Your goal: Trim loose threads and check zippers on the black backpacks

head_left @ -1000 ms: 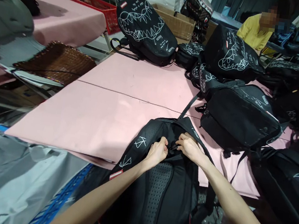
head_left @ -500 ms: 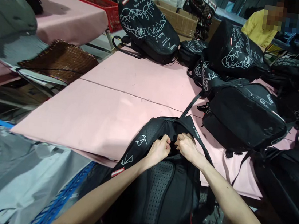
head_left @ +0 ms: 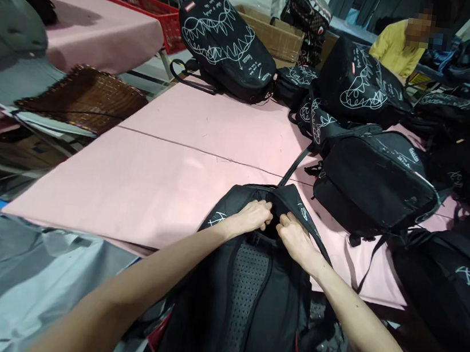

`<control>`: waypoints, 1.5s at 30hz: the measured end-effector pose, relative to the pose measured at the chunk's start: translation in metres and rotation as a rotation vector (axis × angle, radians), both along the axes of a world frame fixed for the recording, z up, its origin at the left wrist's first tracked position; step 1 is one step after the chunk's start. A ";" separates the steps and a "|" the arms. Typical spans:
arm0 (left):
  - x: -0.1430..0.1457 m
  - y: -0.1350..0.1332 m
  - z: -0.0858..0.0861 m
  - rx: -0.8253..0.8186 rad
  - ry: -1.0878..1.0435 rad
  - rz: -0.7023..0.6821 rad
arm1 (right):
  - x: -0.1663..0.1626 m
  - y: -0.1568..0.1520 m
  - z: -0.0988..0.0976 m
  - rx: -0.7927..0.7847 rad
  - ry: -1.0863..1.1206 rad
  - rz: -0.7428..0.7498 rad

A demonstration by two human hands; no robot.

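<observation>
A black backpack point(head_left: 245, 293) with a perforated back panel lies in front of me, its top end resting on the pink table point(head_left: 165, 178). My left hand point(head_left: 253, 216) and my right hand point(head_left: 292, 235) both grip the fabric at the backpack's top opening, fingers curled over the edge, close together. White line drawings show on the bag's side by my left wrist. A black strap runs from the bag's top away across the table.
Several black backpacks point(head_left: 373, 177) with white shark-mouth prints crowd the table's right and far side. A red crate point(head_left: 161, 16), a cardboard box point(head_left: 275, 34) and a brown woven mat point(head_left: 84, 98) stand to the left and back. A person in yellow point(head_left: 394, 47) is at the far right. Grey plastic sheeting point(head_left: 17, 280) lies lower left.
Both hands moved up from the zipper area to the top rim of the backpack, and the bag shifted slightly toward the table. The view lowered a little.
</observation>
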State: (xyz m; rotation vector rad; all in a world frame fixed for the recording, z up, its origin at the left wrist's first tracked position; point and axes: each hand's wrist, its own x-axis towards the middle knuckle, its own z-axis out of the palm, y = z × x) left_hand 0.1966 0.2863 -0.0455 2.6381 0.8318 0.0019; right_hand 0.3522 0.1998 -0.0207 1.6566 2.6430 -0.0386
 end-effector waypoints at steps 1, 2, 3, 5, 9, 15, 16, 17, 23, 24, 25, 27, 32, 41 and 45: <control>0.001 0.000 -0.002 -0.007 -0.001 -0.012 | 0.002 -0.001 -0.003 -0.010 0.020 -0.019; 0.001 -0.001 -0.003 -0.008 0.004 -0.024 | 0.004 -0.002 -0.006 -0.024 0.039 -0.035; 0.000 -0.002 -0.003 -0.008 0.010 -0.031 | 0.007 -0.002 -0.010 -0.038 0.055 -0.046; -0.001 -0.006 -0.003 -0.005 0.024 -0.032 | 0.011 -0.001 -0.019 -0.055 0.089 -0.060; -0.003 -0.013 -0.004 0.002 0.047 -0.008 | 0.015 0.002 -0.029 -0.058 0.167 -0.064; -0.012 -0.026 -0.012 -0.004 0.013 0.180 | 0.017 0.003 -0.021 -0.108 0.210 -0.108; -0.013 -0.028 -0.014 -0.005 0.004 0.228 | 0.017 0.003 -0.020 -0.114 0.209 -0.108; -0.015 -0.030 -0.015 -0.005 -0.005 0.273 | 0.017 0.003 -0.019 -0.117 0.202 -0.107; -0.010 -0.025 -0.013 -0.058 -0.003 0.206 | 0.019 0.004 -0.024 -0.137 0.179 -0.103; -0.008 -0.022 -0.011 -0.055 0.028 0.158 | 0.019 0.005 -0.025 -0.140 0.180 -0.104; -0.005 -0.019 -0.008 -0.049 0.058 0.116 | 0.019 0.005 -0.026 -0.142 0.183 -0.107; 0.000 -0.013 -0.003 -0.047 0.091 0.063 | 0.019 0.005 -0.027 -0.148 0.195 -0.114; 0.000 -0.014 -0.004 -0.010 0.105 0.015 | 0.018 0.006 -0.023 -0.172 0.198 -0.154; -0.009 -0.027 -0.013 -0.016 0.062 0.109 | 0.014 0.008 -0.031 -0.157 0.156 -0.186; -0.011 -0.030 -0.016 -0.084 0.033 0.172 | 0.012 0.011 -0.032 -0.164 0.163 -0.173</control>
